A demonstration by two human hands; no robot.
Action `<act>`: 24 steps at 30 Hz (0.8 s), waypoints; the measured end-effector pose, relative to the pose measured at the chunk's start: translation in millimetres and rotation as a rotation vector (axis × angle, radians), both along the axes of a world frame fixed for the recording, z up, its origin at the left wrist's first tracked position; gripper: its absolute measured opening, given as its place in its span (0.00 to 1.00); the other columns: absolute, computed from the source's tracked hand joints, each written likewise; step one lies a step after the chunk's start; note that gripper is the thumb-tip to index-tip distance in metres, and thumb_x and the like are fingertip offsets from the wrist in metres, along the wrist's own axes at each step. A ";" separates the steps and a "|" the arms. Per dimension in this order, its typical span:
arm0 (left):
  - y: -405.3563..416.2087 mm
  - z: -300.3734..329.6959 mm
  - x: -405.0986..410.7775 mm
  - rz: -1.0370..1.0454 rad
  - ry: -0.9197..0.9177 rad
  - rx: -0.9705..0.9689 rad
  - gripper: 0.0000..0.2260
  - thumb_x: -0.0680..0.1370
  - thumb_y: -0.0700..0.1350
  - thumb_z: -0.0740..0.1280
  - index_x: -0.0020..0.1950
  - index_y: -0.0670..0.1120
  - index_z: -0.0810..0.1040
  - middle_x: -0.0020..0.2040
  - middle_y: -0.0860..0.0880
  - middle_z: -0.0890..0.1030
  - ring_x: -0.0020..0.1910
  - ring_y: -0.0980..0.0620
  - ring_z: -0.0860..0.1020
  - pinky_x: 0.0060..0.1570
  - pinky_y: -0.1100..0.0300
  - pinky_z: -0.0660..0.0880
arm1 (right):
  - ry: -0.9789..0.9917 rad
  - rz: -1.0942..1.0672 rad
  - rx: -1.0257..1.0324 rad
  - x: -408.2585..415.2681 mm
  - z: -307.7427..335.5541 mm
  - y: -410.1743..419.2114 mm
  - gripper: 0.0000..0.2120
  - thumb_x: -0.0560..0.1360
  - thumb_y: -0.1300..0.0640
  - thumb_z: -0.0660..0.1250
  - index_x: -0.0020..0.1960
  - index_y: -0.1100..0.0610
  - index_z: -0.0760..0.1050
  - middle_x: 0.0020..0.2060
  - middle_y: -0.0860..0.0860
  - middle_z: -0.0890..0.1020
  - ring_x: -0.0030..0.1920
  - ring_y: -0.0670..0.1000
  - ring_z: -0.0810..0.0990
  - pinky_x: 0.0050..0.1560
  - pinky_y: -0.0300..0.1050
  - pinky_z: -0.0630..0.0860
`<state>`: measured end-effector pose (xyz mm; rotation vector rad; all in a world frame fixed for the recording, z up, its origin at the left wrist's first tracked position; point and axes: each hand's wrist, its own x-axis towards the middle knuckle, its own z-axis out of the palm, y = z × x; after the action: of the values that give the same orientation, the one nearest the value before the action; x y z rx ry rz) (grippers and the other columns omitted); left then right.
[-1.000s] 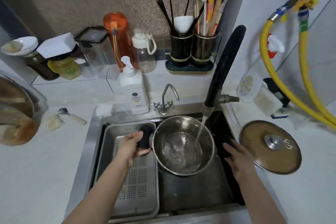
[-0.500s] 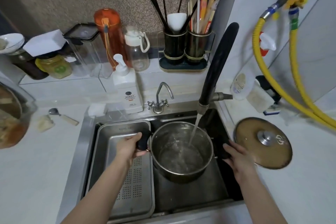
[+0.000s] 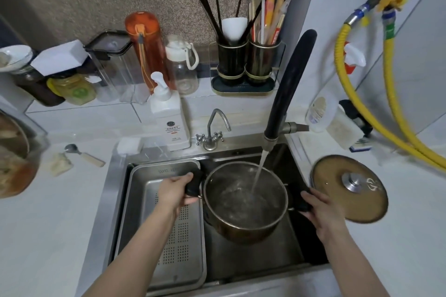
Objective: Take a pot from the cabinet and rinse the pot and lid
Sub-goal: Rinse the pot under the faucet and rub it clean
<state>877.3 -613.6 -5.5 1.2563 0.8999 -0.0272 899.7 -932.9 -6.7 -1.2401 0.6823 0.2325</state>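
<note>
Left hand (image 3: 175,190) clenched around the pot's black left handle; right hand (image 3: 319,207) clenched around the right one. Pot (image 3: 245,202) held between them over the sink (image 3: 253,260), tilted slightly, apparently clear of the basin floor. Faucet (image 3: 287,89) stream falls inside it; water pooling. Likely getting heavier, steel wet and slick, so the two insulated handles are the sound hold. Lid (image 3: 348,188) lies on the counter (image 3: 410,236), right of the sink, not yet rinsed.
</note>
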 end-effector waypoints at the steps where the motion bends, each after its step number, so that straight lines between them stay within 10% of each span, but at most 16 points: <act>1: -3.7 1.2 3.1 0.000 -0.013 -0.007 0.06 0.76 0.40 0.68 0.39 0.41 0.76 0.29 0.42 0.81 0.20 0.51 0.79 0.19 0.59 0.76 | -0.013 -0.024 -0.006 2.8 1.9 -2.7 0.19 0.74 0.67 0.66 0.65 0.64 0.71 0.51 0.60 0.80 0.43 0.54 0.80 0.31 0.40 0.81; 24: -7.7 -4.4 -9.1 -0.023 0.106 0.008 0.06 0.76 0.39 0.67 0.48 0.35 0.74 0.36 0.38 0.79 0.24 0.47 0.80 0.18 0.59 0.76 | 0.077 0.043 -0.057 -2.1 -15.8 -7.0 0.20 0.74 0.69 0.66 0.65 0.67 0.70 0.49 0.62 0.79 0.41 0.56 0.79 0.26 0.40 0.80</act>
<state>868.2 -621.3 -9.8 1.2819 0.9775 -0.1094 897.6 -939.9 -22.5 -1.3066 0.7331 0.2998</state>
